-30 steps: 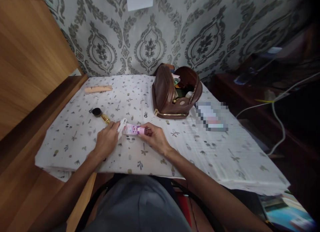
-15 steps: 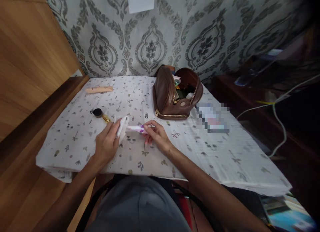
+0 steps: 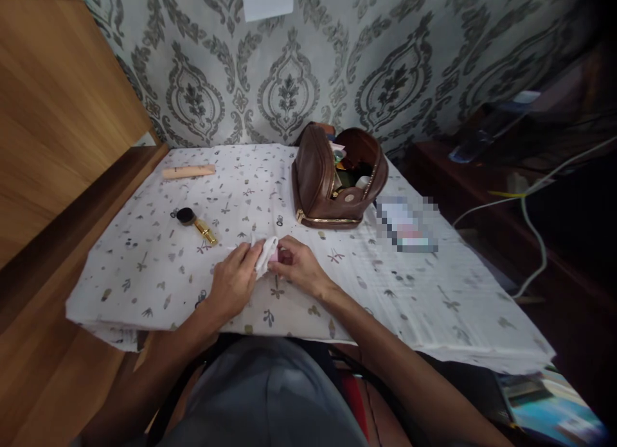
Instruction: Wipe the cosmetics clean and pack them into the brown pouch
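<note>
My left hand (image 3: 234,277) grips a crumpled white tissue (image 3: 266,253) above the front middle of the table. The tissue is folded round a slim white and purple tube (image 3: 274,257), so most of the tube is hidden. With bent fingers, my right hand (image 3: 303,267) pinches the tube's right end. Left of the hands lie a round black-topped item (image 3: 186,216) and a gold tube-shaped item (image 3: 205,231), close together. Behind my right hand stands an open brown cosmetic bag (image 3: 328,190) with several small items inside.
A white patterned cloth (image 3: 385,312) covers the table. A flat tan stick-like item (image 3: 189,171) lies at the back left. Right of the bag is a blurred-out phone-like object (image 3: 407,225). A wooden cabinet (image 3: 62,81) borders the left; a white cable (image 3: 535,241) hangs at the right.
My left hand has moved right with the tissue, which now covers most of the tube. The gold item is now fully uncovered. My right hand stays nearly in place.
</note>
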Motion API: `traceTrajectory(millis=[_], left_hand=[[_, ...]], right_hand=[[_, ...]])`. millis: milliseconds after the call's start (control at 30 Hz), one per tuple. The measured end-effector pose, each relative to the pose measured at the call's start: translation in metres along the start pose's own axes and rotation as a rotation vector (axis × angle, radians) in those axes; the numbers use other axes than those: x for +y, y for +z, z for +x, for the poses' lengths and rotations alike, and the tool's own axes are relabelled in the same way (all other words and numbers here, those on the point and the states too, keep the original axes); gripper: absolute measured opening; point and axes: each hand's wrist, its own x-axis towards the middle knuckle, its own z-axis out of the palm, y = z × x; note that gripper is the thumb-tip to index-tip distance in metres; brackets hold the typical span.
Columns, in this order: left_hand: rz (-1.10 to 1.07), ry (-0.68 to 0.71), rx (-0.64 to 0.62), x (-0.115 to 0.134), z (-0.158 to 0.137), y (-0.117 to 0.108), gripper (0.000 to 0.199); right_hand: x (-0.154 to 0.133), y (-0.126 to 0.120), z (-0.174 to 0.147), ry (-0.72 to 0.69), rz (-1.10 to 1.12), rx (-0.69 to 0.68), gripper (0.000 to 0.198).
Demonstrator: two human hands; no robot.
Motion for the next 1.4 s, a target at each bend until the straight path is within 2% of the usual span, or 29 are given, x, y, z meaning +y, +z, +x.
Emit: traceTrajectory(millis=[133,267,367,433,500,633,733,833,900,967,1067,1133,1200,1300,1400], left_hand=[[0.051,0.027,-0.049,0.001,-0.002,-0.001,0.048],[0.133,-0.142,-0.131,-0.020,0.001,-0.003,0.044],[0.107,-0.261,-0.131,-0.038,0.001,-0.004,0.043],[0.037,-0.260,-0.089,-0.039,-0.001,-0.004,0.044],[-0.046,-0.194,-0.058,-0.030,-0.003,-0.003,0.045],[-0.073,-0.077,-0.156,-0.003,-0.002,-0.003,0.051],[0.028,-0.141,-0.261,-0.004,0.002,-0.006,0.047],[0.135,-0.233,-0.304,-0.025,0.001,-0.009,0.044],[0.157,-0.276,-0.275,-0.037,-0.001,-0.011,0.043],[0.104,-0.290,-0.194,-0.039,-0.004,-0.012,0.041],[-0.051,-0.189,-0.089,-0.023,-0.008,-0.009,0.040],[-0.075,-0.093,-0.095,-0.007,-0.009,-0.005,0.044],[-0.009,-0.063,-0.130,0.003,-0.008,-0.003,0.048],[0.108,-0.150,-0.150,-0.004,-0.006,-0.003,0.050],[0.159,-0.255,-0.110,-0.026,-0.002,-0.008,0.048]], right_hand=[[-0.002,0.000,-0.001,0.013,-0.049,0.026,0.017],[-0.004,0.000,-0.002,0.057,-0.008,0.031,0.027],[-0.002,0.001,-0.002,0.070,-0.005,0.027,0.030],[0.001,0.001,-0.001,0.070,-0.020,0.017,0.028],[0.003,0.001,0.000,0.054,-0.035,0.019,0.026],[0.008,0.001,0.000,0.000,-0.089,0.025,0.023],[0.010,0.000,-0.001,-0.007,-0.133,0.008,0.021],[0.009,-0.001,-0.003,-0.025,-0.188,0.016,0.024],[0.006,-0.001,-0.003,-0.051,-0.233,0.022,0.025],[0.002,0.000,-0.004,-0.077,-0.260,0.020,0.024],[-0.004,0.001,-0.004,-0.080,-0.249,0.013,0.021],[-0.006,0.001,-0.004,-0.057,-0.234,0.018,0.018],[-0.007,0.001,-0.004,-0.024,-0.210,0.016,0.020],[-0.007,0.001,-0.004,0.037,-0.124,-0.005,0.027],[-0.007,0.001,-0.003,0.078,-0.036,-0.009,0.035]])
